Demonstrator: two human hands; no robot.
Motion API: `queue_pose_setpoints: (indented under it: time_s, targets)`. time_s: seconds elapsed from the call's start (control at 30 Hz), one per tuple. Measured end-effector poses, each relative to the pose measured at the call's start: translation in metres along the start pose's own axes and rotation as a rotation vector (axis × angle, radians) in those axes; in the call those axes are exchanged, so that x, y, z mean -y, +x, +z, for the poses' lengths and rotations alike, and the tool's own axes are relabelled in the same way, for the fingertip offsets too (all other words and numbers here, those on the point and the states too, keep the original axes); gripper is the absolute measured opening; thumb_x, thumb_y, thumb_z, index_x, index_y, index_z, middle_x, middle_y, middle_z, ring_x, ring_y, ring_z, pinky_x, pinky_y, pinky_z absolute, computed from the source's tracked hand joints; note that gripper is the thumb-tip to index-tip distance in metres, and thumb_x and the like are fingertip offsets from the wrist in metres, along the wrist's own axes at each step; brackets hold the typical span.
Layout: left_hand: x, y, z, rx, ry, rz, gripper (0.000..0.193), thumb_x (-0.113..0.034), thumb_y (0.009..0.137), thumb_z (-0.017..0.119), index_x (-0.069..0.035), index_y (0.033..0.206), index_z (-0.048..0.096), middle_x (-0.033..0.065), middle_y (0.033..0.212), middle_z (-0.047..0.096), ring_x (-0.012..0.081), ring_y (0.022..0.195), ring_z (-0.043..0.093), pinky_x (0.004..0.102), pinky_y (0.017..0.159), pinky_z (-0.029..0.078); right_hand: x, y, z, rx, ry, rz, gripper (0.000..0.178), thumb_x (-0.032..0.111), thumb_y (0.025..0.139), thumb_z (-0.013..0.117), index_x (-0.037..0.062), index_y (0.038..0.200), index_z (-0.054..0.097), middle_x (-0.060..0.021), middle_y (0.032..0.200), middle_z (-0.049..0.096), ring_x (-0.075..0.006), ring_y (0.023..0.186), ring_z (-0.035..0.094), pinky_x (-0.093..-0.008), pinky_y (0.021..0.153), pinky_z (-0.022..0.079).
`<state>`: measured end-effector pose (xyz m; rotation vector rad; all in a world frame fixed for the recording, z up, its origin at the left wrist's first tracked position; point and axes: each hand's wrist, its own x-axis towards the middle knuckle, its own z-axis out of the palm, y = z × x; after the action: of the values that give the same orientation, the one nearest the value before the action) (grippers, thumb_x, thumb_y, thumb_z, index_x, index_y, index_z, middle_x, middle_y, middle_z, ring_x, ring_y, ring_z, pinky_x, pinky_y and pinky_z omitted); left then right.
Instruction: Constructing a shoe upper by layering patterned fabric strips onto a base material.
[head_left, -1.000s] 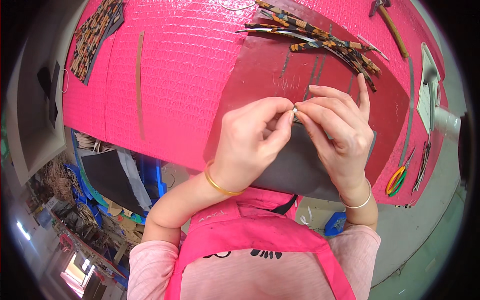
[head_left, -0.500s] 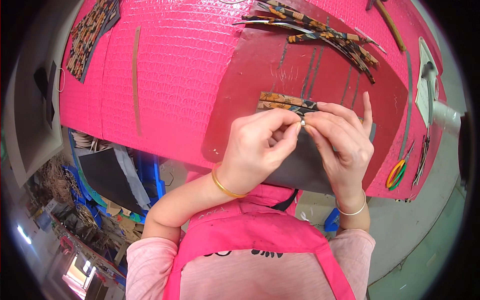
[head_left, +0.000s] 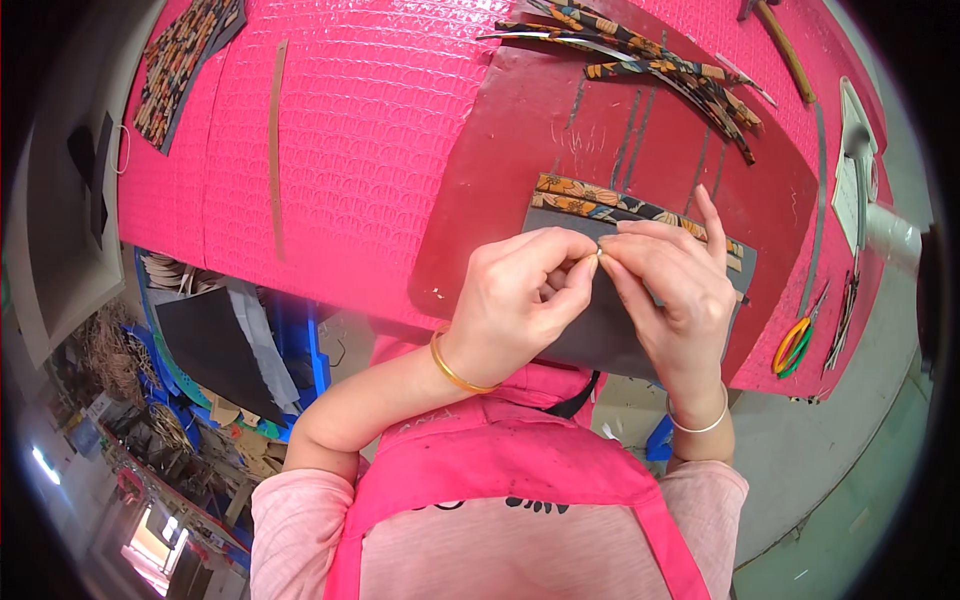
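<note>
A: Grip first, what's going on?
B: Left hand [head_left: 525,290] and right hand [head_left: 675,285] are both pinching one tiny pale piece [head_left: 599,252], thumb to forefinger, tips meeting; too small to tell what it is

A: Where's it sitting?
B: Right between the fingertips, showing over the dark grey sheet [head_left: 600,325], just on the near side of the floral fabric strips [head_left: 575,189]. Piece's long axis, can't tell; the strips are running left to right, slanting nearer at the right end, along the sheet's far edge

A: Nearer hand?
B: Right; its fingers are hiding part of the strips, touching or not, can't tell. Left is hovering just short

A: Anything else around?
B: Sheet is lying partly on the maroon mat [head_left: 480,190], mat on the pink counter [head_left: 350,180]. Loose floral bundle [head_left: 660,67] is lying farther out; hammer [head_left: 784,50] and scissors [head_left: 800,330] are lying off right
</note>
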<state>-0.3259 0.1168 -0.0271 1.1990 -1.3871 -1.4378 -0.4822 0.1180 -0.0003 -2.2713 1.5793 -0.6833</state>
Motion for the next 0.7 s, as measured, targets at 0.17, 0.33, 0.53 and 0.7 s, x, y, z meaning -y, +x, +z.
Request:
queue_pose_setpoints:
  time_s: [0.17, 0.33, 0.53, 0.7]
  targets:
    - [0.005, -0.002, -0.001, -0.009, 0.031, 0.024, 0.006, 0.003, 0.076, 0.061, 0.002, 0.082, 0.059, 0.0050, 0.066, 0.056, 0.0064, 0.054, 0.055, 0.0214, 0.047, 0.045, 0.003, 0.001, 0.005, 0.000, 0.035, -0.036, 0.012, 0.003, 0.065, 0.070, 0.0049, 0.074, 0.063, -0.0040, 0.073, 0.063, -0.0192, 0.076, 0.063, -0.0494, 0.100, 0.035]
    - [0.001, -0.002, -0.011, 0.061, -0.279, -0.313, 0.004, -0.001, 0.082, 0.058, 0.002, 0.085, 0.057, 0.0048, 0.066, 0.058, 0.0090, 0.051, 0.057, 0.0204, 0.046, 0.046, -0.019, -0.009, -0.006, -0.111, 1.004, 0.753, 0.010, 0.007, 0.082, 0.059, 0.0032, 0.091, 0.059, -0.0048, 0.077, 0.063, -0.0143, 0.074, 0.062, -0.0394, 0.090, 0.043]
    - [0.008, -0.003, -0.019, 0.130, -0.638, -0.636, 0.009, -0.007, 0.092, 0.049, 0.002, 0.088, 0.051, 0.0094, 0.066, 0.059, 0.0156, 0.047, 0.059, 0.0202, 0.041, 0.046, -0.032, -0.020, -0.035, -0.161, -0.212, 0.265, 0.042, 0.023, 0.080, 0.064, 0.0049, 0.117, 0.055, -0.0146, 0.123, 0.051, -0.0270, 0.113, 0.048, -0.0416, 0.098, 0.034]
    - [0.007, -0.015, -0.029, 0.116, -0.205, -0.234, 0.010, -0.006, 0.086, 0.057, 0.002, 0.091, 0.055, 0.0106, 0.071, 0.059, 0.0200, 0.060, 0.060, 0.0285, 0.053, 0.048, -0.023, -0.012, 0.001, 0.261, 0.431, 0.375, 0.011, 0.009, 0.080, 0.065, -0.0003, 0.086, 0.064, -0.0047, 0.073, 0.063, -0.0106, 0.062, 0.057, -0.0230, 0.055, 0.045]
